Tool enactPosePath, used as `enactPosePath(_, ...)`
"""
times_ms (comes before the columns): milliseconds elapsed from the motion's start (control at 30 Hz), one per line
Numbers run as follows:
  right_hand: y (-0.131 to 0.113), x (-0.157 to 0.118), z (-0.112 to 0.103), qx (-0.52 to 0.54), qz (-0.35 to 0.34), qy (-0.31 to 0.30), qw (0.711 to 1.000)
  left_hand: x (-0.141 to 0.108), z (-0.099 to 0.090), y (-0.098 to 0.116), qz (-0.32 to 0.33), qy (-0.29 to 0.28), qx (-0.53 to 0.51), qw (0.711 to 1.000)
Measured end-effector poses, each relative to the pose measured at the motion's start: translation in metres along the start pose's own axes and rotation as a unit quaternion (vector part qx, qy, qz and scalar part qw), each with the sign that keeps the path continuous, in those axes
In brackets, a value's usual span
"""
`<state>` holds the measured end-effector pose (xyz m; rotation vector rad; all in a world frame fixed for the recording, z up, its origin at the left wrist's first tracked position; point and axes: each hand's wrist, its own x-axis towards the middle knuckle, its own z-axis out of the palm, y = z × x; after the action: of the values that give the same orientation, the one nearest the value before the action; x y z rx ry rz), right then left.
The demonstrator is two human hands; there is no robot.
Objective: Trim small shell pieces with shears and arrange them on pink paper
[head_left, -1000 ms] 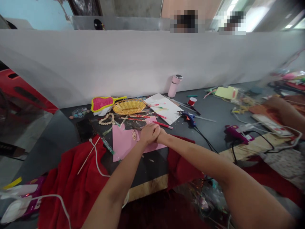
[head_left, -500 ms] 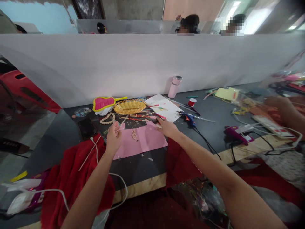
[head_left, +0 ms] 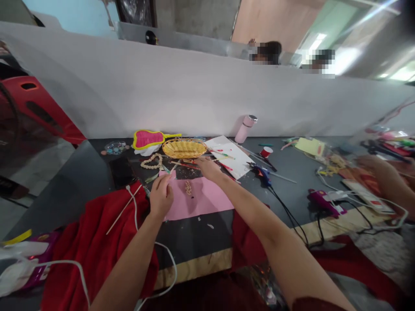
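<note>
A pink sheet (head_left: 207,196) lies on the dark table, with a small pile of beige pieces (head_left: 188,188) on it. My left hand (head_left: 161,196) is at the sheet's left edge, its fingers curled together; what they may hold is too small to name. My right hand (head_left: 207,167) reaches past the sheet's far edge, over thin sticks in front of a yellow woven basket (head_left: 184,149). Its fingertips are too small to read, so I cannot tell whether they grip anything. A heart-shaped string of beads (head_left: 151,162) lies left of the sticks.
Behind are a pink and yellow padded piece (head_left: 148,139), white paper (head_left: 236,168) and a pink bottle (head_left: 245,128). To the right lie a red spool (head_left: 266,152), a blue glue gun (head_left: 261,172) with a cable and a purple device (head_left: 326,202). A person's arm (head_left: 382,172) is far right.
My right hand has moved left and away from the sheet's right part to the sticks near the basket. My left hand stays by the sheet's left edge. The view has tilted.
</note>
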<state>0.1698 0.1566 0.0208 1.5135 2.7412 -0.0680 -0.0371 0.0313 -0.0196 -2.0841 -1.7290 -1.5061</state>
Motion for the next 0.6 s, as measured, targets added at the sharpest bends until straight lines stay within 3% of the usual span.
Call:
enactPosePath(100, -0.013, 0.029, 0.011, -0.015, 0.019, 0.014, 1.000, 0.000, 0.000, -0.005, -0.016, 0.032, 0.007, 0.999)
enactPosePath(233, -0.017, 0.044, 0.021, -0.030, 0.039, 0.010, 0.999, 0.002, 0.003, -0.009, -0.022, 0.037, -0.014, 0.999)
enactPosePath(467, -0.015, 0.048, 0.021, -0.038, 0.065, 0.008, 0.997, 0.003, 0.008, -0.009, -0.015, 0.027, -0.040, 0.999)
enactPosePath(600, -0.020, 0.034, 0.012, -0.023, 0.055, 0.011, 0.998, 0.002, 0.007, -0.010, -0.022, 0.025, -0.047, 0.998)
